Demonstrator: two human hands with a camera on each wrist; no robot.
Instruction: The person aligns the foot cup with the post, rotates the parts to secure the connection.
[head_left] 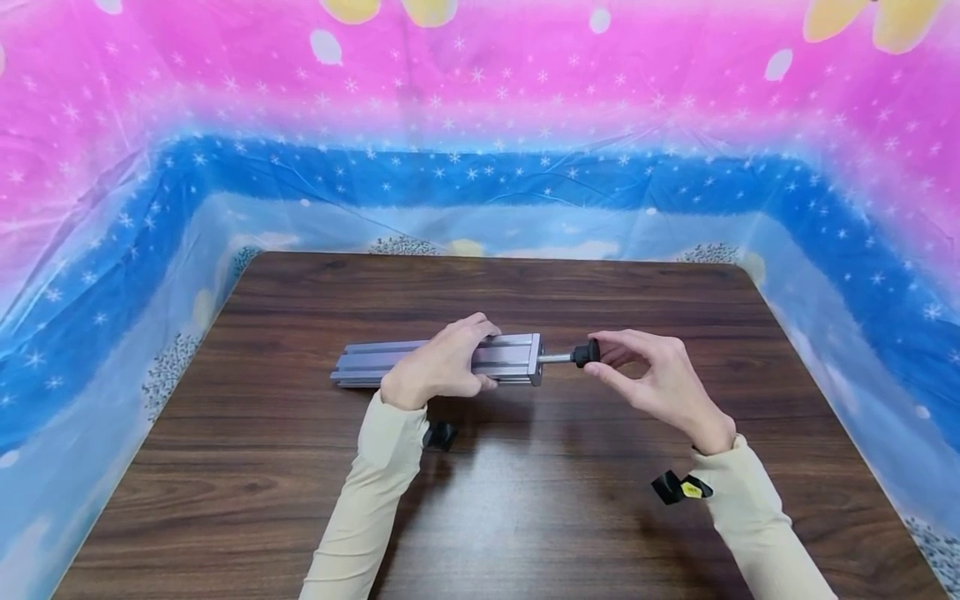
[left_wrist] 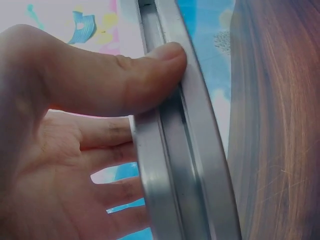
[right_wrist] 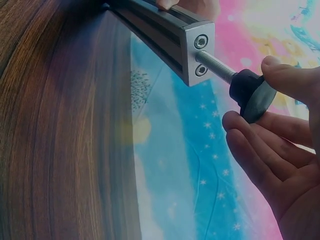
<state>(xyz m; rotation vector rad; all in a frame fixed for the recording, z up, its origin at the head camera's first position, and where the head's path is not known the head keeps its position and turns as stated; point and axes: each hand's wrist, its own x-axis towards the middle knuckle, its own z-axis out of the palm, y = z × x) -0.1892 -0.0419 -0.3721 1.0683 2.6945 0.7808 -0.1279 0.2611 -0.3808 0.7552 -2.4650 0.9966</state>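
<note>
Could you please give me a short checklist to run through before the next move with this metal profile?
1. Left hand steadies the metal profile, thumb and fingers on opposite sides: ok.
2. Right hand has the black knob between thumb and fingers: ok.
3. Threaded rod meets the end plate between its two screws: ok.
4. Knob sits right up against the end plate: not ok; a length of rod shows between them.
5. Profile lies flat on the wooden table: cannot tell; its underside is hidden.
6. Screws are tight: cannot tell from looks alone.
</note>
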